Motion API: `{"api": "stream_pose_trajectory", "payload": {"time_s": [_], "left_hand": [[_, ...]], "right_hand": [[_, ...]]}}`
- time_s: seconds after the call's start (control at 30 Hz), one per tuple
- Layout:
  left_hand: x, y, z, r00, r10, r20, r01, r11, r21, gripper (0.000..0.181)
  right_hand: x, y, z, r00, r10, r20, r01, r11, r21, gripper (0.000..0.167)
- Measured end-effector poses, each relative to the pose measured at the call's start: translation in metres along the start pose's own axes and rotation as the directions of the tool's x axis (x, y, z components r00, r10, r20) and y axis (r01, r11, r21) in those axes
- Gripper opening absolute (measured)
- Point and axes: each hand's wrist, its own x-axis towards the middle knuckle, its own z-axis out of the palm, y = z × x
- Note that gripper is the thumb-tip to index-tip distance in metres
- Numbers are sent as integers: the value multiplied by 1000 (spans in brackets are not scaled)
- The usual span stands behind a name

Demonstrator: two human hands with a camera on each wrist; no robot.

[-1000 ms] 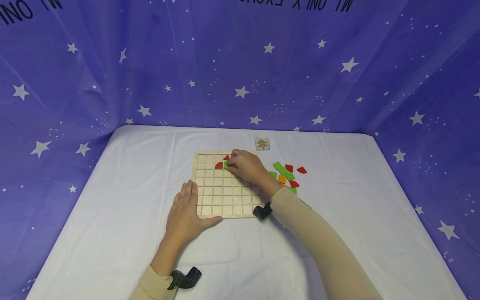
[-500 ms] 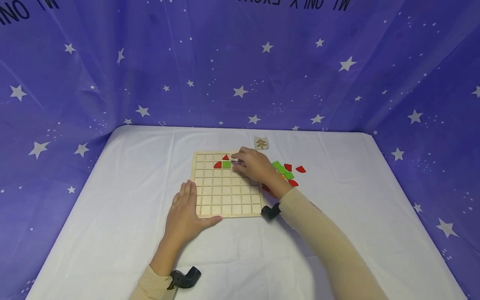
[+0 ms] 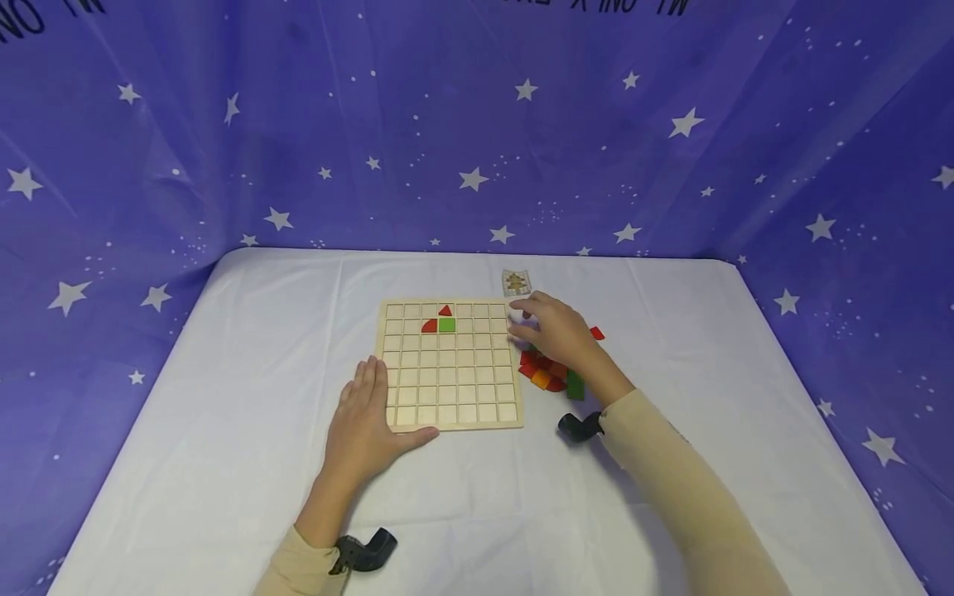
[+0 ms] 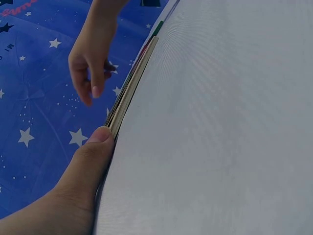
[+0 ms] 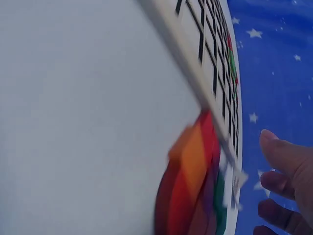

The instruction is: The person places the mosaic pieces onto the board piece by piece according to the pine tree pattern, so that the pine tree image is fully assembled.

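One red triangle point(image 3: 445, 311), one red quarter-round point(image 3: 430, 326) and one green square point(image 3: 447, 325) sit in the board point(image 3: 447, 377) near its far edge; the rest is bare, so the filling looks barely begun. A loose heap point(image 3: 542, 369) lies by the right edge. The left hand point(image 3: 363, 422) rests along the left edge, fingers straight and together, thumb spread. The right hand point(image 3: 555, 327) hangs near the far-right corner, fingers parted, apparently holding nothing.

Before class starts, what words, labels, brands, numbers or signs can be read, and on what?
"NO", apparently: black lettering, blue star-patterned backdrop.
Other black letters, same backdrop: cut off, not reliably readable.
Red script, same backdrop: cut off, unreadable.
Small square patterned card: any text too small.
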Motion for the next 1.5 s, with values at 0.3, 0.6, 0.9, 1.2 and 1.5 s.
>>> {"api": "stream_pose_trajectory", "payload": {"time_s": [0.3,0.6,0.9,1.2,1.5], "left_hand": [[0,-1,1,1000,7,-10,-7,1000,0,140],[0,-1,1,1000,3,0,-3,1000,3,140],[0,0,1,1000,7,-2,-7,1000,0,139],[0,0,0,1000,1,-2,-1,1000,-2,140],[0,-1,1,1000,1,3,-1,1000,-4,140]], "right_hand": [[-29,38,-18,986,164,0,-163,983,82,49],[-52,73,-26,967,252,-28,-250,967,47,52],[-73,91,-28,949,312,-46,-312,950,12,52],[-75,99,-18,951,306,-50,-305,952,27,40],[-72,101,-12,943,319,-95,-313,947,72,43]]}}
